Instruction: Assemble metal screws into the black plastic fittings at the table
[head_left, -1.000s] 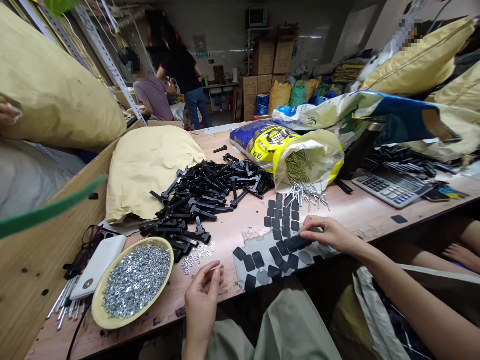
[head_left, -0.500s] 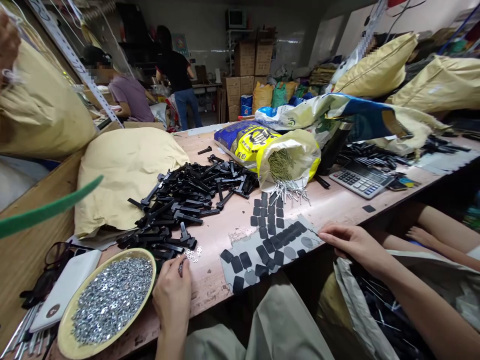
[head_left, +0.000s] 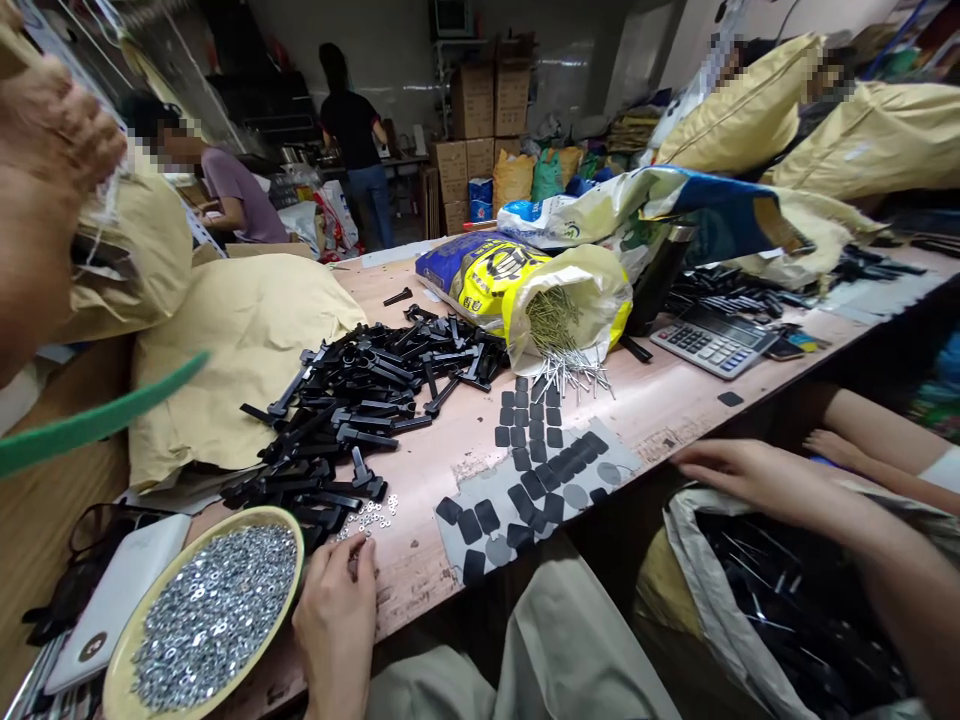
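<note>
My left hand (head_left: 337, 610) rests at the table's near edge with its fingers curled in. Whatever lies between the fingers is too small and shadowed to make out. Small silver washers (head_left: 371, 517) lie loose just beyond its fingertips. To its left stands a yellowish bowl (head_left: 298, 545) full of small metal nuts or washers (head_left: 217, 615). My right hand (head_left: 739, 475) is over the mouth of an open sack (head_left: 679, 540), its fingers stretched out and no object visible in them. Inside that sack are black parts with thin metal rods (head_left: 780, 590).
A heap of black plastic parts (head_left: 360, 400) covers the table's middle left. Black pads (head_left: 555, 480) lie on a grey sheet. A bag (head_left: 480, 270) spills metal rods (head_left: 574, 375); a calculator (head_left: 712, 345) lies beyond. Another person's hand (head_left: 52, 160) is close at upper left.
My right hand has drawn back from the sheet's edge to over the sack, its fingers looser. My left hand has shifted slightly. Another person's hand has come further in at upper left.
</note>
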